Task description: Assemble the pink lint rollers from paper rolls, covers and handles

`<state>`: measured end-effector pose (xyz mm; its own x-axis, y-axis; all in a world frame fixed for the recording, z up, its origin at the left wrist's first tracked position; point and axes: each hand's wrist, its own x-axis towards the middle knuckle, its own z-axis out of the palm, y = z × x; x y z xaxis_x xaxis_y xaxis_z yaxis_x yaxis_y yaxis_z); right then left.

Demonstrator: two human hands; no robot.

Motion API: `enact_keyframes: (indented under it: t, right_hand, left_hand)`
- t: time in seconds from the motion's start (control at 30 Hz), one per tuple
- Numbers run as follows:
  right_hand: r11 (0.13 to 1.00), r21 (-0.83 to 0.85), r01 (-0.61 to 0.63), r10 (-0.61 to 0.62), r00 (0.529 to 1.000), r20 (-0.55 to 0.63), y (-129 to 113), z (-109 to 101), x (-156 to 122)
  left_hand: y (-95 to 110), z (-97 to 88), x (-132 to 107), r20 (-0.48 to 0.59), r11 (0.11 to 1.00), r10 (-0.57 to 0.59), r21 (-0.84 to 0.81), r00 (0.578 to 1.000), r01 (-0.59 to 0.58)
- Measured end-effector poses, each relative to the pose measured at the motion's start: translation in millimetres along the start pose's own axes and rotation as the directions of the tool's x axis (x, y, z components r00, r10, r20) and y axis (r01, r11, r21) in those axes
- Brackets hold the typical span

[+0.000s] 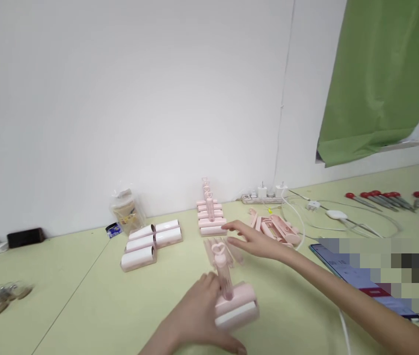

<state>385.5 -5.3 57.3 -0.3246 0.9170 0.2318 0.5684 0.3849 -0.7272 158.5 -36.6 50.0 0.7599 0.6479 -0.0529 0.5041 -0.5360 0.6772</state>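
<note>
A pink lint roller (pixel 236 301) with a white roll and a clear handle ending in a heart-shaped loop lies in front of me. My left hand (pixel 202 310) grips its left side, the thumb low and the fingers beside the handle. My right hand (pixel 252 239) reaches forward with fingers apart and holds nothing. Its fingertips are by the near end of a row of pink lint rollers (pixel 211 222); whether they touch is unclear. Below those fingers lie several clear pinkish handles (pixel 234 251). To the right is a pile of pink plastic roller parts (pixel 276 229).
Several white paper rolls (pixel 139 257) sit on the left, before a plastic-wrapped bag (pixel 126 212). A power strip (pixel 263 198) with chargers and cables stands against the wall. Red-topped tools (pixel 383 197) and a tablet-like screen (pixel 357 281) are on the right, glass-like pieces (pixel 0 298) far left.
</note>
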Motion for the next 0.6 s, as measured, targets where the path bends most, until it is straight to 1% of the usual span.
enact_keyframes:
  t: [0.07, 0.13, 0.2, 0.27, 0.33, 0.37, 0.4, 0.43, 0.47, 0.5, 0.53, 0.57, 0.6]
  right_hand:
    - [0.999, -0.039, 0.027, -0.026, 0.999, 0.033, -1.6, 5.2, 17.2]
    - [0.997, -0.053, 0.050, -0.046, 0.995, 0.086, -9.6, 7.9, 24.0]
    - [0.996, -0.038, 0.080, -0.072, 0.982, 0.174, -21.2, 9.8, 19.4]
    - [0.993, -0.033, 0.116, -0.101, 0.951, 0.291, -31.6, 16.3, 6.3]
    - [0.982, -0.122, 0.146, -0.092, 0.924, 0.371, -36.8, 30.1, -9.5]
    - [0.966, -0.204, 0.156, -0.071, 0.925, 0.372, -37.3, 38.6, -17.0]
    - [0.945, -0.283, 0.163, -0.057, 0.936, 0.347, -36.7, 46.7, -23.7]
    - [0.926, -0.341, 0.162, -0.054, 0.951, 0.306, -35.5, 52.8, -29.4]
    - [0.919, -0.362, 0.154, -0.060, 0.964, 0.259, -34.1, 55.4, -33.9]
    - [0.926, -0.353, 0.136, -0.064, 0.976, 0.209, -32.6, 53.5, -37.0]
    - [0.940, -0.325, 0.104, -0.055, 0.986, 0.155, -31.2, 46.4, -38.3]
    - [0.953, -0.297, 0.058, -0.029, 0.995, 0.100, -29.6, 34.4, -37.4]
    - [0.960, -0.280, -0.012, 0.022, 0.999, 0.032, -27.5, 18.3, -33.8]
  left_hand:
    - [-12.6, 13.5, -7.5, -0.004, 0.996, -0.061, 0.069, 0.998, 0.061]
    - [-28.0, 22.0, -12.3, -0.005, 0.993, -0.103, 0.065, 0.995, 0.103]
    - [-44.4, 24.4, -14.3, -0.037, 0.985, -0.172, 0.024, 0.984, 0.173]
    - [-58.8, 24.3, -13.5, -0.122, 0.976, -0.218, -0.025, 0.968, 0.216]
    - [-68.2, 25.7, -10.5, -0.195, 0.981, -0.191, -0.073, 0.962, 0.180]
    - [-70.0, 27.4, -8.8, -0.219, 0.986, -0.151, -0.098, 0.964, 0.132]
    - [-69.9, 29.4, -7.5, -0.233, 0.989, -0.108, -0.126, 0.966, 0.080]
    - [-67.9, 31.2, -6.8, -0.243, 0.987, -0.071, -0.155, 0.968, 0.033]
    - [-64.7, 32.0, -6.9, -0.258, 0.984, -0.043, -0.176, 0.965, -0.003]
    - [-60.9, 31.1, -8.0, -0.285, 0.983, -0.028, -0.180, 0.958, -0.024]
    - [-57.8, 27.6, -9.9, -0.327, 0.986, -0.028, -0.165, 0.945, -0.028]
    - [-56.3, 21.3, -12.4, -0.376, 0.991, -0.038, -0.136, 0.926, -0.015]
    - [-57.5, 11.9, -15.2, -0.435, 0.996, -0.048, -0.093, 0.899, 0.008]
